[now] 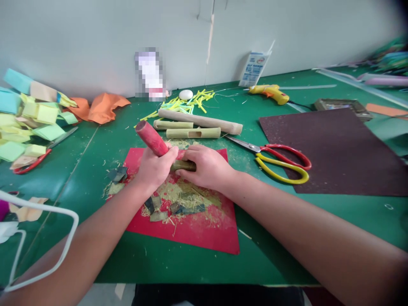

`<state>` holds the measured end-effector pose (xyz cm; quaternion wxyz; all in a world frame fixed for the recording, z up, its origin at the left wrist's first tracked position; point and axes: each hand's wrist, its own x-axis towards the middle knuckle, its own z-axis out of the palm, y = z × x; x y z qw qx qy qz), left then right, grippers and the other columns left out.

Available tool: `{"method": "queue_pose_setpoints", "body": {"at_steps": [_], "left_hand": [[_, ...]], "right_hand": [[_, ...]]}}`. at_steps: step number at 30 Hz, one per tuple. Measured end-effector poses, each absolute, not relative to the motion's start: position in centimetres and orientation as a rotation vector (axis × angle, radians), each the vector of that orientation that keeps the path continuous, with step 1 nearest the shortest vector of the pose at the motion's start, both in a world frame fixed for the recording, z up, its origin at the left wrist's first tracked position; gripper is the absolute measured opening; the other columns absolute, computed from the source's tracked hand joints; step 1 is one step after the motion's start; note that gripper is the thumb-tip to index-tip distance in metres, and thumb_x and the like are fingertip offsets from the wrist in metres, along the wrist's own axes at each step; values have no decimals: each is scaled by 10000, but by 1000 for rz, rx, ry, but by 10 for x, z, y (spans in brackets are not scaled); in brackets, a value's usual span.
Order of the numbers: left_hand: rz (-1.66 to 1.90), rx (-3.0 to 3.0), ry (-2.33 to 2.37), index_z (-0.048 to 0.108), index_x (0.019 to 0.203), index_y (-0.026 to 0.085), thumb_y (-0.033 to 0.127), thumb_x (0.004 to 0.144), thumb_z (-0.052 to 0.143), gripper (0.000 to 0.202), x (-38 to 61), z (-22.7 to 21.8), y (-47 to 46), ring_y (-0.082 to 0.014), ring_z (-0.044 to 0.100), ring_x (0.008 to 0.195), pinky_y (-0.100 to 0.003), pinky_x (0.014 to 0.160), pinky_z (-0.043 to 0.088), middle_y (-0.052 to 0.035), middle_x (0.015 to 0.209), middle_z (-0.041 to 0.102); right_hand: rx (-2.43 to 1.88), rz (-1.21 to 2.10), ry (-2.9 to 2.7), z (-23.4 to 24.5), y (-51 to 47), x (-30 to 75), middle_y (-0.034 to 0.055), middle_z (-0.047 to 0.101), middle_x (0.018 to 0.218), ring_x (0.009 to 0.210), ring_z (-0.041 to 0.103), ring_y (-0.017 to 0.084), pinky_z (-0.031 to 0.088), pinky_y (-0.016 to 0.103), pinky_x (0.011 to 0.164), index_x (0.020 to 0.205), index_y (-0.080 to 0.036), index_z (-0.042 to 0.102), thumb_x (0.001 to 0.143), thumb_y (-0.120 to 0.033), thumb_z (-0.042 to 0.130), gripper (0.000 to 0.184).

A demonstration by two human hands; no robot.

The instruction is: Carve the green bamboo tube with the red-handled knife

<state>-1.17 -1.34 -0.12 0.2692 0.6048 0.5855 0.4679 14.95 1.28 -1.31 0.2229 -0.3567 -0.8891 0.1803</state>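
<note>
In the head view, my left hand (156, 165) is closed around a thick red cylinder (153, 138). Its upper end tilts up to the left, and I cannot make out its exact kind. My right hand (207, 165) is wrapped over a short greenish bamboo piece (180, 165), partly hidden by the fingers. Both hands nearly touch above a red sheet (219, 240) strewn with shavings (178, 191) and dark scraps (193, 208). Just beyond them lie a bamboo piece with a cut-out notch (208, 133), a shorter bamboo piece (174, 125) and a long pale stick (200, 120).
Red-and-yellow-handled scissors (283, 157) lie right of the sheet, partly on a dark brown sheet (344, 157). Farther back are a yellow glue gun (270, 92), a carton (255, 70) and yellow strips (200, 100). Folded papers (32, 112) and a white wire frame (72, 229) occupy the left.
</note>
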Motion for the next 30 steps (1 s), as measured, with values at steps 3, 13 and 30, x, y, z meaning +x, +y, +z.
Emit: {"method": "queue_pose_setpoints", "body": {"at_steps": [3,13,30], "left_hand": [[1176,1701,1594,428,511,182,255,790,563,318,-15,0,-12,-92,391,515,-257,538,349,39,495,419],[1316,1430,1575,290,496,189,221,700,555,336,-7,-7,-8,-63,260,470,-239,458,228,58,479,265],[1335,1478,1469,364,481,183,203,744,546,320,-10,-8,-9,-72,333,472,-233,492,314,51,468,341]], "right_hand": [[-1001,483,-2461,-13,12,150,62,634,835,788,533,185,377,293,687,912,-150,682,797,-351,648,233],[-985,498,-2451,-13,12,149,49,618,802,778,515,180,376,286,686,801,-153,641,782,-351,665,201],[-1001,508,-2443,-12,12,149,36,586,772,734,485,159,349,278,642,782,-157,624,772,-342,670,192]]}}
